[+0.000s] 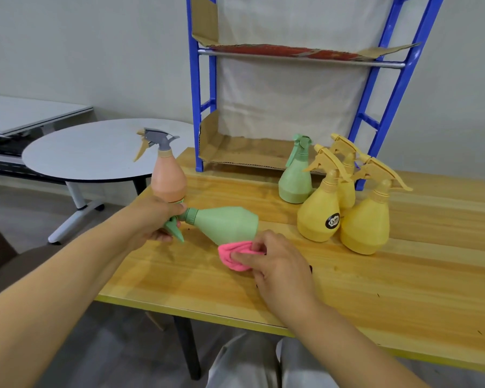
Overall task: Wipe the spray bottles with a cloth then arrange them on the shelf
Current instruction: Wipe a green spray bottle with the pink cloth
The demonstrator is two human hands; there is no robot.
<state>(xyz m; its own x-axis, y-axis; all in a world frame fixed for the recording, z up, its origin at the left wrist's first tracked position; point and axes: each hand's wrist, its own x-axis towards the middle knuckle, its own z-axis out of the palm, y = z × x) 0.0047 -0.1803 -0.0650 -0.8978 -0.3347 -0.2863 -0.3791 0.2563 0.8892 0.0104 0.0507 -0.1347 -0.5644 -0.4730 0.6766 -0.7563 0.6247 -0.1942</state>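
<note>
My left hand grips the spray head of a green spray bottle, which is held on its side just above the wooden table. My right hand pinches a bunched pink cloth against the bottle's lower side. An orange bottle with a grey sprayer stands upright behind my left hand. A second green bottle and three yellow bottles stand grouped at the right. The blue shelf stands at the back of the table, with cardboard lining its levels.
A round white table stands to the left, beyond the wooden table's edge. A grey flat-topped desk is further back left. My knees show below the table's front edge.
</note>
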